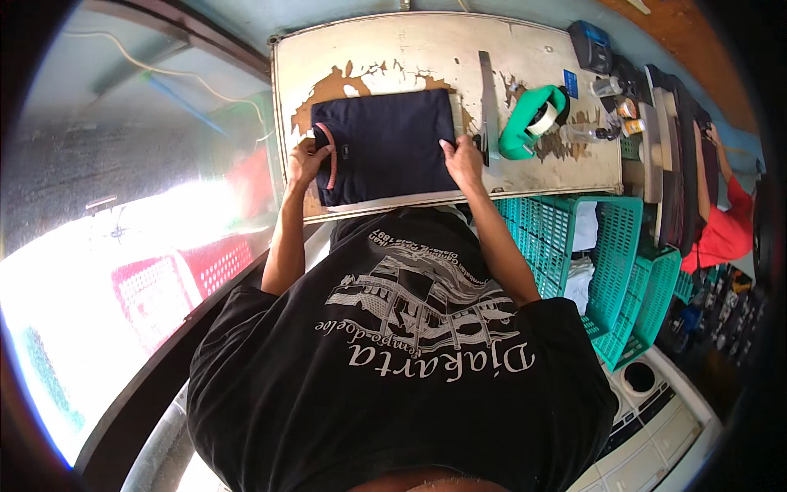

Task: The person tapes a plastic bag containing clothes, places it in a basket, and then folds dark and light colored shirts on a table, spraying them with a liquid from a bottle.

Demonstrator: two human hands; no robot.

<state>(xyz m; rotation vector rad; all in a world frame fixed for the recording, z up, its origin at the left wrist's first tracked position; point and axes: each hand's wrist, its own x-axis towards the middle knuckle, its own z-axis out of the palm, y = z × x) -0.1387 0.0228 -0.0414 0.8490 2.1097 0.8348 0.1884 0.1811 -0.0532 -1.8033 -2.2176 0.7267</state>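
A folded dark navy shirt [385,143] lies flat on a worn cream table [443,41]. A reddish band runs along its neckline on the left, with a small dark label beside it. My left hand [306,161] is closed on the neckline end, thumb toward the band. At the opposite end, my right hand [465,164] pinches the near right corner, its thumb on top and the other fingers partly hidden. Close to the right hand, a long metal ruler [489,98] lies across the table. Beyond the ruler stands a green tape dispenser [518,131] with a roll in it.
Small bottles [631,125] and a dark box [590,47] crowd the table's right side. Green plastic baskets [615,246] holding pale cloth stand below it. A person in red [725,230] works at far right. Dark stacked cloth [672,156] lies between. A bright window [164,221] flanks my left.
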